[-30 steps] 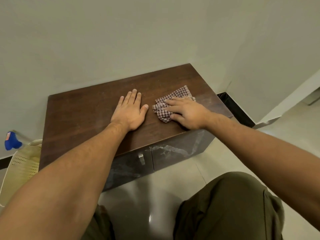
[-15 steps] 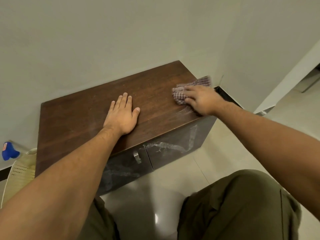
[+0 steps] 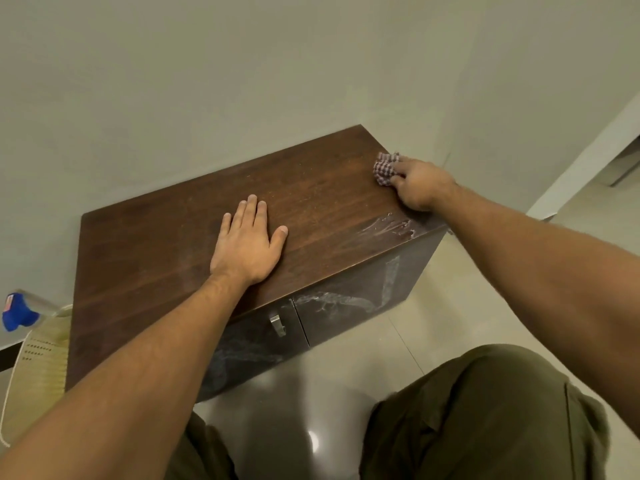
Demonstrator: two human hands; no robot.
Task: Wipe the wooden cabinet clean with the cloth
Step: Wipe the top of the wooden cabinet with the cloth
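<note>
The dark wooden cabinet (image 3: 145, 258) stands against the wall, with white smears near its front right corner and on its doors. My left hand (image 3: 247, 244) rests flat on the middle of the top, fingers straight. My right hand (image 3: 417, 187) grips the bunched red-and-white checked cloth (image 3: 383, 169) at the right edge of the top, near the back corner. Part of the cloth is hidden under my fingers.
A cream perforated basket (image 3: 41, 362) and a blue-capped bottle (image 3: 15, 315) sit to the cabinet's left. A metal handle (image 3: 277, 323) is on the left door. Walls close in behind and to the right. Glossy tiled floor and my knees lie below.
My right hand has slid the cloth from the middle of the top rightward to the right edge and bunched it up. My left hand has stayed flat in place.
</note>
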